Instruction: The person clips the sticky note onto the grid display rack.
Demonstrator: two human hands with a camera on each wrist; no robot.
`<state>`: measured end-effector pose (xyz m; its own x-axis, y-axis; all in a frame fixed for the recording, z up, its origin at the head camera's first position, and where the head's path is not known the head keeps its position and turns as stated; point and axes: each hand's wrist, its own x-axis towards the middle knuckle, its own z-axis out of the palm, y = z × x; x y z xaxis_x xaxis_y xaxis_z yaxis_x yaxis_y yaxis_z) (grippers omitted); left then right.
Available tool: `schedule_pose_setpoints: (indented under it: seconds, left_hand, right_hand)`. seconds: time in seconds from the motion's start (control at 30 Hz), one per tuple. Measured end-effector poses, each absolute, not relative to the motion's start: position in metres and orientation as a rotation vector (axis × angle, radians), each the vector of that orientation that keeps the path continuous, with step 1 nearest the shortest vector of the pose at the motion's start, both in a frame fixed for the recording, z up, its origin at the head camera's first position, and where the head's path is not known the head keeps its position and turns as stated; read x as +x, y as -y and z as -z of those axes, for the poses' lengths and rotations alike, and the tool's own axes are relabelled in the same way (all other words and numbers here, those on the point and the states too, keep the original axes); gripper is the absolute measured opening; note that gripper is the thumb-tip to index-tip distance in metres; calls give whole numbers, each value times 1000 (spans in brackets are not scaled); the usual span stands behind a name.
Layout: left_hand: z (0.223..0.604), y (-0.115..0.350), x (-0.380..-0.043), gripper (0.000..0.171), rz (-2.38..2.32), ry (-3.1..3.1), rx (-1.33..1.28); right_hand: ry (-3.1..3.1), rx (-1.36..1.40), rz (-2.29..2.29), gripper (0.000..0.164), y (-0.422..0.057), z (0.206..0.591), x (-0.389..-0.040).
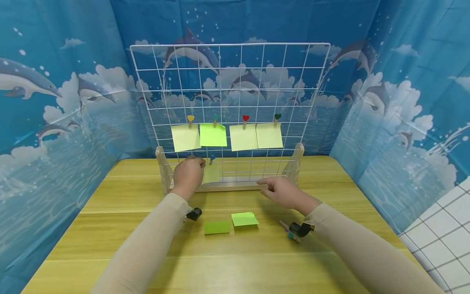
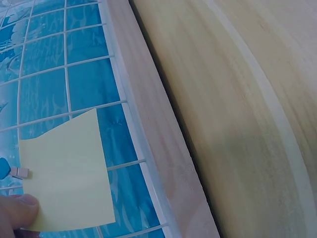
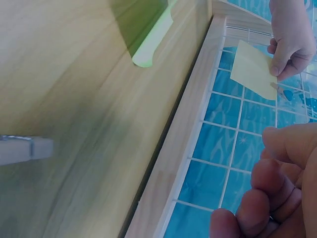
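Observation:
In the head view my left hand [image 1: 189,174] pinches the upper left corner of a pale yellow sticky note [image 1: 211,173] low on the white wire grid [image 1: 238,89]. A small wooden clip with a blue heart [image 1: 211,159] sits on the note's top edge, beside my fingers. The left wrist view shows my thumb [image 2: 26,202] on the note's corner, close to the clip. My right hand [image 1: 282,191] hovers in front of the grid's wooden base [image 1: 231,186], its fingers loosely curled with nothing between them, as the right wrist view confirms.
Higher on the grid hang a bright green note [image 1: 213,135] and pale yellow notes [image 1: 244,137], held by heart clips [image 1: 245,119]. Two green notes [image 1: 244,219] lie on the wooden table [image 1: 128,237]. Loose clips [image 1: 293,236] lie under my right wrist.

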<state>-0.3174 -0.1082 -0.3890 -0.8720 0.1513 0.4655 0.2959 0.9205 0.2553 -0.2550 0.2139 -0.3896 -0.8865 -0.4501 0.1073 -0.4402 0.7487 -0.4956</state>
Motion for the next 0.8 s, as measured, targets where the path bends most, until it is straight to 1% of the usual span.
schedule_pose_setpoints:
  seconds: [0.43, 0.8]
  left_hand:
    - [389, 106, -316, 19, 394, 2557, -347]
    - [391, 106, -321, 21, 373, 2530, -366]
  right_hand:
    - [-2917, -673, 795, 37, -228, 394, -245]
    - [-2922, -655, 778, 38, -240, 397, -239]
